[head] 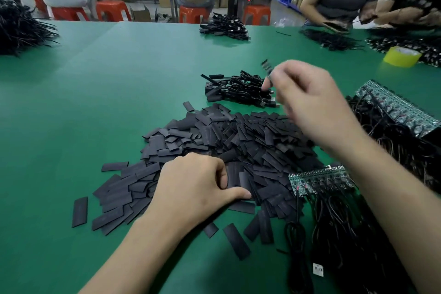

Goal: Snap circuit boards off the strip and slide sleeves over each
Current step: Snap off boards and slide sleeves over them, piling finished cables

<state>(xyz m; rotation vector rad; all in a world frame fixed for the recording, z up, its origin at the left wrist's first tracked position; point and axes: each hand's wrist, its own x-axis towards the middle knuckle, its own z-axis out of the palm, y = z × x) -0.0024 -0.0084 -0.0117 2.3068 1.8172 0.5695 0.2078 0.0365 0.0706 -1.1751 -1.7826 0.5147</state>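
Left hand [198, 184] on the pile of sleeves [226, 141], right hand [307, 102] raised beyond it.
The left hand's fingers curl into the pile's near edge, thumb lying flat; whether they grip a sleeve cannot be told. The blurred right hand pinches a small dark piece [267, 67], its long axis tilted up and away to the left. At the pile's right edge lies a strip of boards [319, 180], long axis left to right, wires trailing toward the person.

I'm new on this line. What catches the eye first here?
A big heap of black sleeves sits dead centre, the left hand pinching one at its near edge. Beyond it the blurred right hand holds a small dark piece; green circuit board strips lie to the right.
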